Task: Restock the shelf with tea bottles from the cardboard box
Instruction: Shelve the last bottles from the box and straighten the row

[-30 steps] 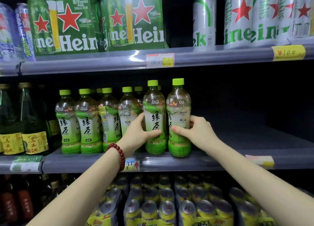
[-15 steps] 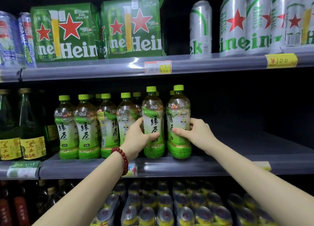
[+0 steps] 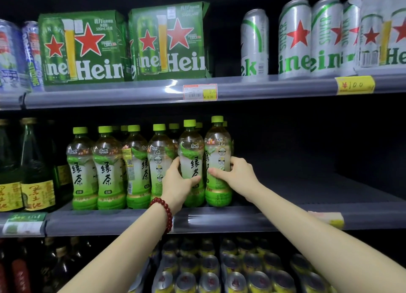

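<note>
Two clear plastic tea bottles with lime-green caps stand upright at the right end of the front row on the grey metal middle shelf [image 3: 219, 220], touching side by side, their long axes vertical. The left hand [image 3: 179, 182] wraps the left of the pair, the fifth tea bottle [image 3: 190, 152], its grip pressed round the labelled waist with the thumb across the front. The right hand [image 3: 236, 175] clasps the end tea bottle [image 3: 217, 147] from its right flank, fingers [image 3: 235, 160] curled round the side and thumb on the front. Each bottle lies straight ahead of its own hand, so neither arm needs to cross. To the right the shelf is bare and dark; that gap probably takes the next bottles. The bottles are smooth, waisted and glossy, with slick shrink-film labels, likely slippery but light. The cardboard box is not in view. A red bead bracelet [image 3: 163, 211] circles the left wrist.
</note>
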Demonstrator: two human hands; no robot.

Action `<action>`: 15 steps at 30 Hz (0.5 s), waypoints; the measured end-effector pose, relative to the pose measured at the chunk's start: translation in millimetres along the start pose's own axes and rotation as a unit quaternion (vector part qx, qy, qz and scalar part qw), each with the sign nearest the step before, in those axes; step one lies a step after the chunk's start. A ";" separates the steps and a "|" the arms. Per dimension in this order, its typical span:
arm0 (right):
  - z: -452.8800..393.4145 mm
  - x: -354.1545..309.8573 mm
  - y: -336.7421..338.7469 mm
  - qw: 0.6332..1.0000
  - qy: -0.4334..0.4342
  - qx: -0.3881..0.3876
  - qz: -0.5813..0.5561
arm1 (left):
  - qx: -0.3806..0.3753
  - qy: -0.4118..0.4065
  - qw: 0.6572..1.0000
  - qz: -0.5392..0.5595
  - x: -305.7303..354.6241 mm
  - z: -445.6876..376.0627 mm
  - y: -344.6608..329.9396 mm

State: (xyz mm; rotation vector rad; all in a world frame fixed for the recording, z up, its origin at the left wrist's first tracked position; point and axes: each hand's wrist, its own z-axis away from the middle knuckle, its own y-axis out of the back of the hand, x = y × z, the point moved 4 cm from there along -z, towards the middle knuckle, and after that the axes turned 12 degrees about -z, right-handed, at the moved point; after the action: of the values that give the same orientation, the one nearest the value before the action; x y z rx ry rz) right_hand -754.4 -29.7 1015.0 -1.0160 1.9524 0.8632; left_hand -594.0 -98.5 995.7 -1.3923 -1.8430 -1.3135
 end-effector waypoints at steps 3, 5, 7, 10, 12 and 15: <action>0.2 5.5 -2.1 1.000 0.001 0.006 0.007 | 0.004 0.010 1.000 -0.005 -4.0 1.6 -2.9; 0.8 11.7 -4.0 1.000 -0.006 0.007 0.009 | 0.005 0.013 1.000 -0.011 -5.5 1.1 -3.8; 0.5 15.6 -5.1 1.000 -0.009 0.007 0.011 | 0.008 0.014 1.000 -0.015 -5.4 1.5 -4.5; 0.7 20.8 -6.7 1.000 -0.015 0.012 0.025 | 0.008 0.015 0.999 -0.034 -7.0 5.7 -6.7; 3.0 22.9 -8.7 0.999 -0.022 0.029 0.028 | 0.006 0.018 0.999 -0.046 -9.8 9.5 -8.5; 8.7 21.9 -13.7 0.995 -0.008 0.079 0.054 | 0.002 0.037 0.998 -0.052 -10.1 13.9 -9.4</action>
State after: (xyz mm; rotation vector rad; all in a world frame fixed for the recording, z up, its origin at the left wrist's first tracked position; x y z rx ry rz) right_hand -748.5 -36.5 989.2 -0.8149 2.0424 0.7591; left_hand -596.6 -90.9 977.8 -1.2419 -1.8896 -1.3923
